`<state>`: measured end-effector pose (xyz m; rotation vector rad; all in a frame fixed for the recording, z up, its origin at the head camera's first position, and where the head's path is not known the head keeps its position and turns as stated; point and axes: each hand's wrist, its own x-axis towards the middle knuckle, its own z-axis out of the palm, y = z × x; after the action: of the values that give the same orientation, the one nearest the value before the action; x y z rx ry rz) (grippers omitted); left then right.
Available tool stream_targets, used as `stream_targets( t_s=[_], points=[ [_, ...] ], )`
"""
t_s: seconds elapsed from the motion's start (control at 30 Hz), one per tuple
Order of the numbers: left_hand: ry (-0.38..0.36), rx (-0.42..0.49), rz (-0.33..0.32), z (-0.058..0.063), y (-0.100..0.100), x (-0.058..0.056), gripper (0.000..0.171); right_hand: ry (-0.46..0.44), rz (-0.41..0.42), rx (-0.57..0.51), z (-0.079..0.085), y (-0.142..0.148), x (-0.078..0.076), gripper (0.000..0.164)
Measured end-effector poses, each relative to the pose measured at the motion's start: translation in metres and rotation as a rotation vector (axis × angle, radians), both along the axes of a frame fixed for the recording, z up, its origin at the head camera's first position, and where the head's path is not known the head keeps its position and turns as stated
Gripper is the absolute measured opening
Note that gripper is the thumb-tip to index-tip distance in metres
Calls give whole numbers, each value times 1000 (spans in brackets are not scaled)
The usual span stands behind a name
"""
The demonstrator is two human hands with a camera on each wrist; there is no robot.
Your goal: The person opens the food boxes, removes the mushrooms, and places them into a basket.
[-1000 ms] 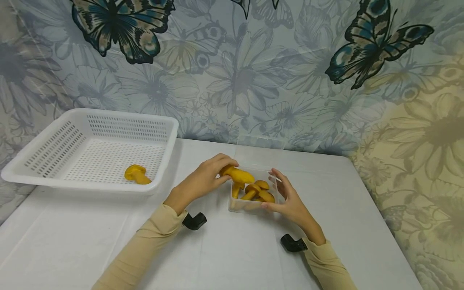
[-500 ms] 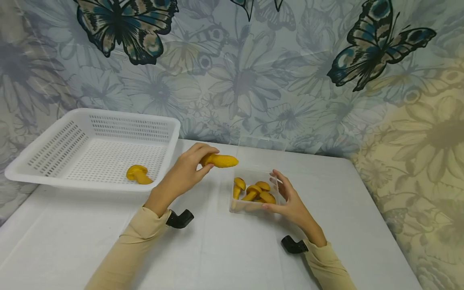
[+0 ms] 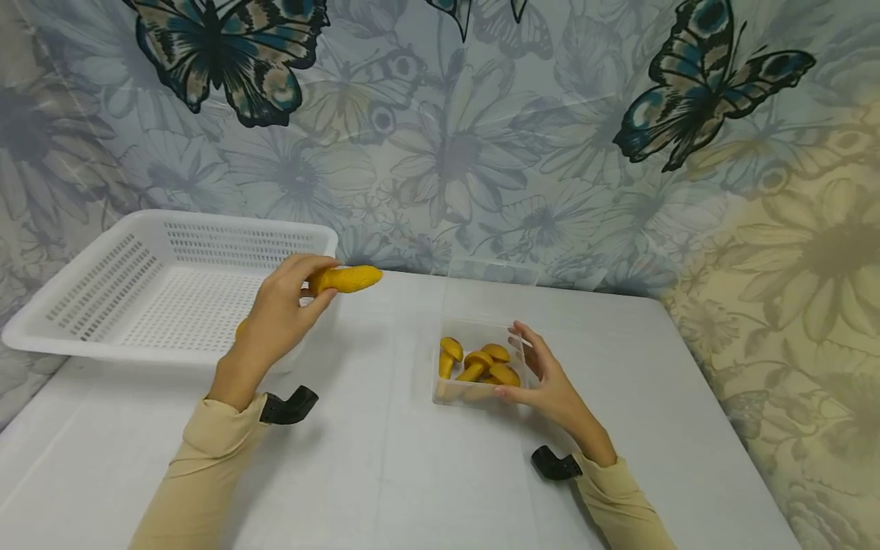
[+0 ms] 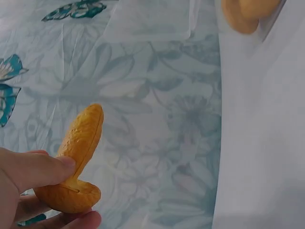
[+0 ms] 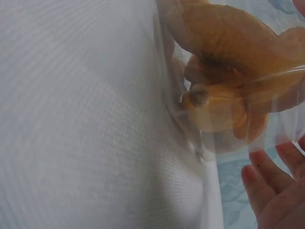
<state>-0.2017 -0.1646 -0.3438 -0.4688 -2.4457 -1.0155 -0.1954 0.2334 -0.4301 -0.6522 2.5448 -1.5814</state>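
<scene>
My left hand (image 3: pixel 271 317) pinches a yellow mushroom (image 3: pixel 354 279) between thumb and fingers, above the right edge of the white plastic basket (image 3: pixel 137 351). In the left wrist view the held mushroom (image 4: pixel 85 138) shows its ridged surface, and the thumb lies across it. A clear plastic box (image 3: pixel 454 391) with several yellow-brown mushrooms (image 3: pixel 474 367) inside stands on the table. My right hand (image 3: pixel 553 386) holds that box at its right side, thumb at the front and fingers behind. Another mushroom (image 3: pixel 241 328) in the basket is mostly hidden by my left hand.
The box's transparent lid (image 3: pixel 491 286) stands open at the back, towards the wall. White cloth covers the table (image 3: pixel 426 473). A flowered wall covering with butterflies (image 3: pixel 461 153) rises directly behind it. A black wrist piece (image 3: pixel 289 406) sits at each cuff.
My left hand has lifted the mushroom out of the clear box and carried it left to the basket's right edge. The right hand has stayed at the box.
</scene>
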Motion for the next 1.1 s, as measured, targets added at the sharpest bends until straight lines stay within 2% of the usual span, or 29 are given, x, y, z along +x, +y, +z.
stream_targets(
  t_s=[0.3,0.43,0.63,0.8,1.1],
  points=[
    [-60,-19,75,1,-31,7,41,-2,-6,8,0,-1,0,102],
    [-78,-33,129,0,-46,11,42,-3,-10,9,0,-1,1,101],
    [-106,-58,178,-2,-67,11,43,-6,-10,12,0,-2,1,102],
    [-142,-74,183,-4,-78,11,42,-9,-14,13,1,-2,1,101],
    [-249,-128,114,-8,-92,11,44,-9,-8,12,0,-1,1,101]
  ],
)
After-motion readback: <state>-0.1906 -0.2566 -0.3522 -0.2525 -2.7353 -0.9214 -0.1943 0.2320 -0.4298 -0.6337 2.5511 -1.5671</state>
